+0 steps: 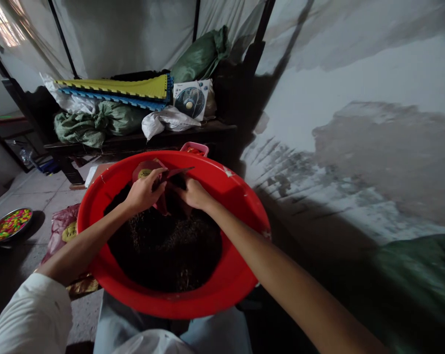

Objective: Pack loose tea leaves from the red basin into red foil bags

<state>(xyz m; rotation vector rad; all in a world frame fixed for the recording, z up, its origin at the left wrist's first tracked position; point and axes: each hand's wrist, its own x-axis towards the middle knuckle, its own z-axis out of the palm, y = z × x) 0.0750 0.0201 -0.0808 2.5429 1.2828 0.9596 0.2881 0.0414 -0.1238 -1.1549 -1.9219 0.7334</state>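
Observation:
A large red plastic basin (244, 216) rests over my lap, with dark loose material (163, 260) like dried leaves heaped inside. Over the far side of the heap, my left hand (146, 191) grips a dark pink plastic bag (159, 164) with a round yellow label. The bag's mouth gapes toward the right. My right hand (194, 193) is curled at that mouth, its fingertips hidden by the bag and shadow, so what they hold is unclear.
More pink bags (62, 228) lie on the floor left of the basin, near a metal bowl of colourful wrapped pieces (12, 224). Behind, a dark bench (207, 129) carries sacks, foam mats (115, 88) and a box fan (190, 101). A stained wall (355, 147) rises on the right.

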